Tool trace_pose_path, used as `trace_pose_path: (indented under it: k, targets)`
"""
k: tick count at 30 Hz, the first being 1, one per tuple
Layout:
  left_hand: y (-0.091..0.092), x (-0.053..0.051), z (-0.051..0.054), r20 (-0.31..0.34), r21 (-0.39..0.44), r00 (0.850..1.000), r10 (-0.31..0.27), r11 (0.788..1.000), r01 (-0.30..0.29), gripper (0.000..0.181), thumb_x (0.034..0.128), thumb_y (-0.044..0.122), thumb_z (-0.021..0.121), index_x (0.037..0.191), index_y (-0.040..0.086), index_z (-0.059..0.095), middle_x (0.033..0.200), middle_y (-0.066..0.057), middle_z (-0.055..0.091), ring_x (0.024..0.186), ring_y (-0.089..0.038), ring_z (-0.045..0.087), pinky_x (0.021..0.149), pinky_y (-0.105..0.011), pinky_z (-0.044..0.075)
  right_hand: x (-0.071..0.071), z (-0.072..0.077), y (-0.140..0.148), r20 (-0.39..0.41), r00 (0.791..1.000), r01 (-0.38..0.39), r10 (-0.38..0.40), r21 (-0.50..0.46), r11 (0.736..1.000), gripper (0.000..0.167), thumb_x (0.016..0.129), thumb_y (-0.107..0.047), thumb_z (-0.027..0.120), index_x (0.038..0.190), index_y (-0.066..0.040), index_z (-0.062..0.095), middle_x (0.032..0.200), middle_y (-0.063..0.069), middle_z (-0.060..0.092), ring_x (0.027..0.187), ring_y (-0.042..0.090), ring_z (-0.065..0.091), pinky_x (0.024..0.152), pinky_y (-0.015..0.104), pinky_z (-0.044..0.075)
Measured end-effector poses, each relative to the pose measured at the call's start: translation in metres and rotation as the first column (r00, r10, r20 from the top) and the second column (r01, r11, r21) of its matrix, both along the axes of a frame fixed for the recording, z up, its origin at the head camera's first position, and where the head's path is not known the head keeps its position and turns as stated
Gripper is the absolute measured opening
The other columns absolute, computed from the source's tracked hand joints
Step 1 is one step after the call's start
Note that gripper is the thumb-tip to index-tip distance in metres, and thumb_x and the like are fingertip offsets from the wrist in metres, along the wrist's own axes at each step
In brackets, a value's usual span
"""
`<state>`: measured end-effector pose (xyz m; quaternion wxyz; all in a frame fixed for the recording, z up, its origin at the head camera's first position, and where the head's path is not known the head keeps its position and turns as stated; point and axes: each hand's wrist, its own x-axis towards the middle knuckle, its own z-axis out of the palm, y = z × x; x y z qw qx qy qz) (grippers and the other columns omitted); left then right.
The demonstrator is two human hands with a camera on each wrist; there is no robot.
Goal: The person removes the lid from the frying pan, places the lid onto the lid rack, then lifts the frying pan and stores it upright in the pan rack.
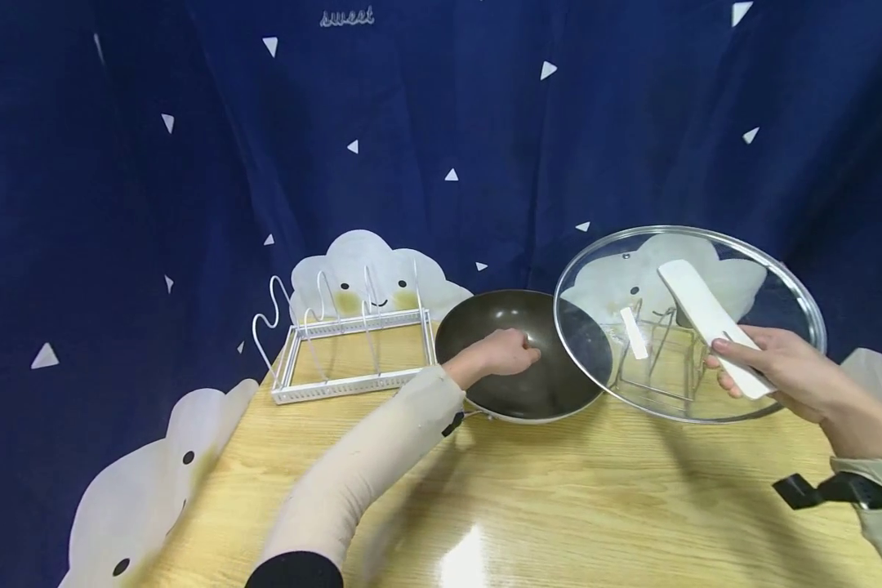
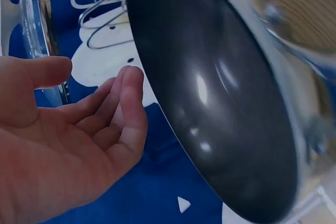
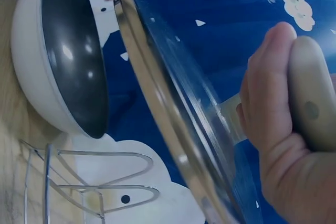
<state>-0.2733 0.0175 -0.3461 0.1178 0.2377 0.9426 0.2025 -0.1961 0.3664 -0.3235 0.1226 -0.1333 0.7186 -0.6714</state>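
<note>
In the head view a glass lid point(image 1: 595, 376) with a long white handle point(image 1: 694, 298) is held up over the right side of the table, tilted. My right hand point(image 1: 794, 371) grips the handle, fingers curled round it in the right wrist view. Above the dark pan point(image 1: 559, 376) is my left hand point(image 1: 503, 355); the left wrist view shows its fingers point(image 2: 134, 103) loosely bent with nothing between them, beside the pan's rim. The pan stands upright on the table, its inside bare.
A white wire rack point(image 1: 353, 384) stands on the wooden table point(image 1: 595, 490) left of the pan. A smaller wire rack point(image 3: 105, 187) is behind the lid, right of the pan. A dark blue curtain point(image 1: 412, 98) hangs at the back.
</note>
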Motion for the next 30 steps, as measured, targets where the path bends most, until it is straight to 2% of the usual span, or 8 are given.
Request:
trace_pose_path:
  k: [4, 9, 13, 18, 22, 24, 27, 30]
  targets:
    - [0.023, -0.007, -0.005, -0.001, 0.054, 1.000, -0.013, 0.998, 0.013, 0.036, 0.0947, 0.024, 0.048, 0.060, 0.015, 0.041, 0.060, 0.002, 0.039, 0.055, -0.013, 0.037, 0.054, -0.024, 0.034, 0.004, 0.000, 0.008, -0.018, 0.999, 0.039, -0.039, 0.000, 0.999, 0.019, 0.101, -0.004, 0.042, 0.099, -0.006, 0.060, 0.084, 0.007, 0.066, 0.061, 0.016, 0.063, 0.051, 0.027, 0.053]
    - [0.052, -0.018, -0.015, -0.032, 0.129, 0.999, -0.003, 0.992, 0.007, 0.030, 0.0913, 0.015, 0.050, 0.062, 0.015, 0.042, 0.065, 0.003, 0.042, 0.058, -0.010, 0.037, 0.054, -0.020, 0.033, 0.006, 0.000, 0.016, -0.013, 0.995, 0.099, -0.099, 0.017, 0.995, 0.012, 0.100, -0.008, 0.045, 0.101, -0.009, 0.056, 0.085, 0.007, 0.066, 0.059, 0.018, 0.063, 0.051, 0.028, 0.053]
    - [0.074, -0.025, -0.025, -0.051, 0.161, 0.999, 0.016, 0.987, -0.008, 0.025, 0.0919, 0.013, 0.050, 0.068, 0.014, 0.044, 0.075, 0.002, 0.052, 0.066, -0.009, 0.044, 0.059, -0.017, 0.034, 0.006, 0.000, 0.025, -0.016, 0.988, 0.156, -0.156, 0.072, 0.985, 0.012, 0.100, -0.012, 0.047, 0.107, -0.002, 0.046, 0.085, 0.007, 0.066, 0.061, 0.020, 0.063, 0.051, 0.031, 0.054]
    - [0.094, -0.029, -0.036, -0.020, 0.167, 0.999, 0.035, 0.985, -0.031, 0.011, 0.0956, 0.018, 0.049, 0.090, 0.012, 0.056, 0.100, 0.004, 0.060, 0.086, -0.008, 0.052, 0.069, -0.015, 0.038, 0.010, 0.002, 0.040, -0.063, 0.974, 0.224, -0.216, 0.229, 0.947, 0.030, 0.101, -0.015, 0.043, 0.117, 0.008, 0.032, 0.083, 0.004, 0.065, 0.061, 0.021, 0.063, 0.051, 0.032, 0.054]
    - [0.102, -0.034, -0.040, -0.011, 0.161, 0.998, 0.067, 0.985, -0.064, 0.018, 0.0966, 0.020, 0.050, 0.106, 0.012, 0.062, 0.107, 0.005, 0.062, 0.097, -0.007, 0.055, 0.076, -0.014, 0.041, 0.012, 0.001, 0.048, -0.083, 0.962, 0.275, -0.262, 0.327, 0.904, 0.036, 0.102, -0.019, 0.042, 0.119, 0.010, 0.029, 0.081, -0.001, 0.065, 0.060, 0.021, 0.063, 0.051, 0.033, 0.054]
    - [0.104, -0.037, -0.043, -0.016, 0.176, 0.997, 0.079, 0.982, -0.075, 0.021, 0.0965, 0.021, 0.050, 0.111, 0.013, 0.064, 0.112, 0.006, 0.063, 0.104, -0.007, 0.056, 0.080, -0.013, 0.042, 0.013, -0.001, 0.053, -0.064, 0.959, 0.281, -0.275, 0.305, 0.910, 0.034, 0.102, -0.019, 0.043, 0.117, 0.009, 0.029, 0.080, -0.002, 0.065, 0.060, 0.020, 0.063, 0.050, 0.033, 0.054]
    - [0.107, -0.041, -0.046, -0.019, 0.232, 0.996, 0.086, 0.969, -0.079, 0.022, 0.0971, 0.022, 0.050, 0.112, 0.015, 0.066, 0.112, 0.006, 0.064, 0.105, -0.007, 0.056, 0.080, -0.013, 0.042, 0.014, -0.004, 0.061, -0.018, 0.960, 0.279, -0.281, 0.183, 0.943, 0.026, 0.101, -0.015, 0.044, 0.111, 0.006, 0.032, 0.079, 0.000, 0.065, 0.059, 0.019, 0.063, 0.049, 0.031, 0.053]
    - [0.111, -0.043, -0.047, -0.015, 0.297, 0.996, 0.092, 0.951, -0.084, 0.021, 0.0967, 0.021, 0.052, 0.109, 0.015, 0.068, 0.108, 0.008, 0.065, 0.102, -0.006, 0.057, 0.078, -0.012, 0.042, 0.016, -0.008, 0.068, 0.005, 0.959, 0.284, -0.285, 0.070, 0.956, 0.020, 0.101, -0.010, 0.044, 0.106, 0.006, 0.033, 0.077, 0.003, 0.066, 0.057, 0.018, 0.063, 0.046, 0.030, 0.052]
